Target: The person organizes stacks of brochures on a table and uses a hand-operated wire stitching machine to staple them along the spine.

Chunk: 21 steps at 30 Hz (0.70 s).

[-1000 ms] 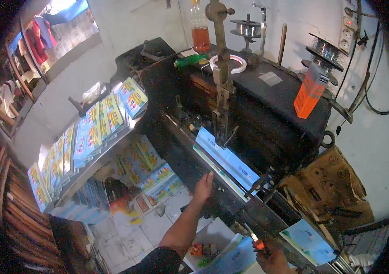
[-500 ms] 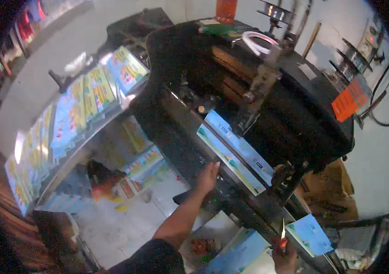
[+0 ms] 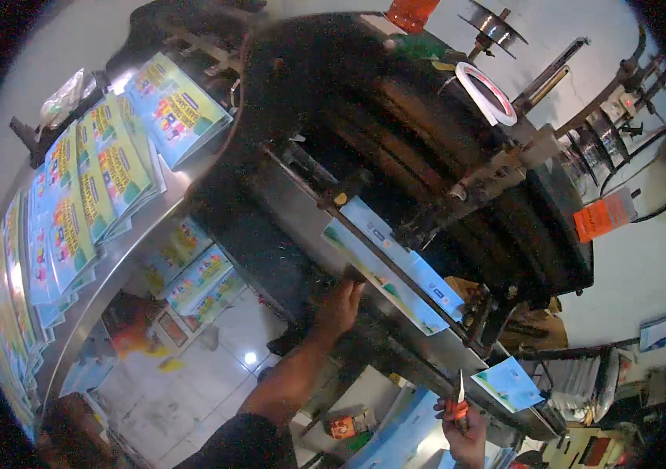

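A long blue booklet (image 3: 383, 277) with a green-and-white edge lies along the slanted rail of a black machine (image 3: 497, 223). More blue paper (image 3: 436, 281) shows across the dark bar. My left hand (image 3: 339, 309) is at the rail's near side, close to the booklet's lower edge; its fingertips are hidden in shadow. In my right hand (image 3: 462, 426) is an orange-handled blade (image 3: 461, 387), point upward; whether it is a knife or scissors is unclear. Beside it, another blue booklet (image 3: 510, 383) rests at the rail's lower right end.
Overlapping stacks of colourful booklets (image 3: 98, 180) cover a curved metal table (image 3: 133, 203) at left. More blue sheets (image 3: 403, 434) lie below my right hand. Wire spools (image 3: 497, 27), a white ring (image 3: 485, 94) and an orange card (image 3: 605, 215) surround the machine's top. Booklet bundles (image 3: 200, 281) sit low down.
The view has shifted and turned. My left hand has drawn slightly back from the booklet's edge. My right hand still holds the orange-handled blade, now a little left of its earlier place.
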Available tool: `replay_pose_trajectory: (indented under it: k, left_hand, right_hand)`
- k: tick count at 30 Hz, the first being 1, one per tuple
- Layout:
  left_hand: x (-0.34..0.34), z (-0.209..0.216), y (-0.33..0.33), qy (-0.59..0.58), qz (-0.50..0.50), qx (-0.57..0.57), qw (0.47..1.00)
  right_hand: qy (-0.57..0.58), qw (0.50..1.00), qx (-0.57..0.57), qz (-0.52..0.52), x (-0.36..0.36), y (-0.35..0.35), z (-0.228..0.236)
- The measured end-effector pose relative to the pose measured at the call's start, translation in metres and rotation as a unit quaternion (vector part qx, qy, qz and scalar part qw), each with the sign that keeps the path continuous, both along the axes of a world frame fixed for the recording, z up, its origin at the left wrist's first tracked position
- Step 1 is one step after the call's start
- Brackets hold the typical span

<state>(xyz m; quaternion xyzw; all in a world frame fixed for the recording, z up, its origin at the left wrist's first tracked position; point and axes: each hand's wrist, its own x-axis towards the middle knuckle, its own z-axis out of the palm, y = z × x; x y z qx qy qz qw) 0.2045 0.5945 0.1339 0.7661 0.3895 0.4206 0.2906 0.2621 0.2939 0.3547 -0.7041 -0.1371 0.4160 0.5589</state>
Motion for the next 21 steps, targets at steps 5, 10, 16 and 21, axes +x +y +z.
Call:
replay_pose_trajectory:
  k: [5,10,16,21]
  left_hand:
    - [-0.005,-0.020,-0.001,0.079,-0.028,-0.078,0.993]
    - [-0.002,-0.040,-0.005,0.043,0.001,-0.064,0.997]
    - [-0.005,-0.048,-0.005,-0.005,0.027,-0.065,0.997]
    - [-0.006,-0.050,-0.003,0.038,0.045,-0.007,0.998]
  right_hand:
    - [-0.211,0.959,-0.146,0.119,-0.009,0.025,0.007]
    - [-0.185,0.976,-0.099,0.061,-0.005,0.021,-0.010]
    - [-0.134,0.982,-0.064,0.112,0.004,0.015,-0.009]
    - [-0.136,0.980,-0.066,0.131,0.010,0.004,-0.012]
